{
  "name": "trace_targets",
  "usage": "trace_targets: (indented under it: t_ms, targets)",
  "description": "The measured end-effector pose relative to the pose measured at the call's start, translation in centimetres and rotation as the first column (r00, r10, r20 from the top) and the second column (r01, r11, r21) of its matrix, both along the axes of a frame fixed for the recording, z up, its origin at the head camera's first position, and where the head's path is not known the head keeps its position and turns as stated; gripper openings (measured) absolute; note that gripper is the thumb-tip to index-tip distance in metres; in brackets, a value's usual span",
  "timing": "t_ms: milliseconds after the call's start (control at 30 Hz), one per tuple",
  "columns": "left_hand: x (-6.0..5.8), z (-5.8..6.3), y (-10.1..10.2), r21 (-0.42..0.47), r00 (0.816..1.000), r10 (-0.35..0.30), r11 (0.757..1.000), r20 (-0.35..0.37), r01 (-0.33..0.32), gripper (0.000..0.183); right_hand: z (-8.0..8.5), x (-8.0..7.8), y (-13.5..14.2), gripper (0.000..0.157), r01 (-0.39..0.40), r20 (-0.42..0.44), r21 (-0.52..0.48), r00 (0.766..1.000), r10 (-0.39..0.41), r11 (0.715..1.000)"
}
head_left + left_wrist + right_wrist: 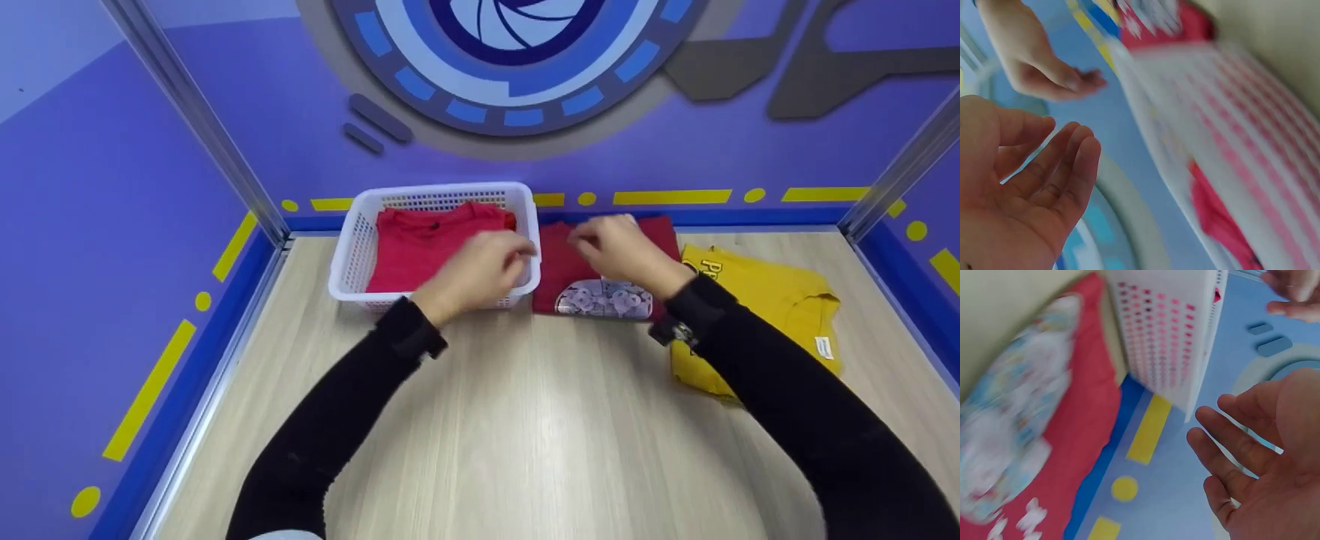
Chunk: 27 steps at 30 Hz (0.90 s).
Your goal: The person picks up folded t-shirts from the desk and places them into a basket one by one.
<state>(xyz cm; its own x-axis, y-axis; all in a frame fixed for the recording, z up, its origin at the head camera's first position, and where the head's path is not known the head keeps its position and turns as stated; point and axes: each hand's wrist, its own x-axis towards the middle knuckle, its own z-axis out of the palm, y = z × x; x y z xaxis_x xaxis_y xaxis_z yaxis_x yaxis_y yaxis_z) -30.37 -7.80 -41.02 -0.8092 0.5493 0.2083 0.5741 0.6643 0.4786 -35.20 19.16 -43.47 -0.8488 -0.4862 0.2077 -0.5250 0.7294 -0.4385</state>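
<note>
Above the right side of a white plastic basket (348, 259), my left hand (480, 271) hovers with its fingers relaxed and nothing held. A folded bright red shirt (427, 251) lies inside the basket. My right hand (621, 251) is over a folded dark red shirt (553, 274) with a printed picture, just right of the basket. In the right wrist view that hand's fingers (1235, 450) are loosely bent and hold nothing. The left wrist view shows my left palm (1027, 208) with no object in it.
A folded yellow shirt (780, 292) lies on the wooden table (540, 420) to the right, partly behind my right forearm. Purple printed panels (480, 161) wall in the back and both sides. Behind the bright red shirt, an orange-red bit of cloth (511, 221) shows in the basket.
</note>
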Motion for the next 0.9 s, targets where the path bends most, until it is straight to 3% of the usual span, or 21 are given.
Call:
trace_targets:
  t_ms: [167,400,600,767,900]
  targets:
    - [2.6,-1.4,3.8,-0.062,0.993,-0.118,0.991,-0.009,0.118,0.026,-0.9,2.0,3.2,0.023,0.005,-0.017,0.025,1.0,-0.005,1.0]
    - [4.1,-5.9,6.0,-0.307,0.983,-0.18,0.935,0.014,0.176,0.033,-3.0,5.1,7.2,0.026,0.071,0.071,0.088,0.994,-0.078,0.994]
    - [5.0,-8.5,7.1,-0.307,0.98,-0.2,0.931,0.016,0.195,0.033,-4.3,7.4,10.7,0.032,0.161,0.179,0.124,0.967,-0.182,0.979]
    - [5.6,-9.5,8.4,-0.32,0.981,-0.192,0.929,0.019,0.188,0.033,-5.1,8.3,13.0,0.035,0.225,0.239,0.13,0.938,-0.25,0.966]
    - [6.2,-10.1,9.5,-0.328,0.973,-0.227,0.917,0.039,0.227,0.033,-5.9,8.9,14.5,0.041,0.269,0.287,0.161,0.908,-0.306,0.95]
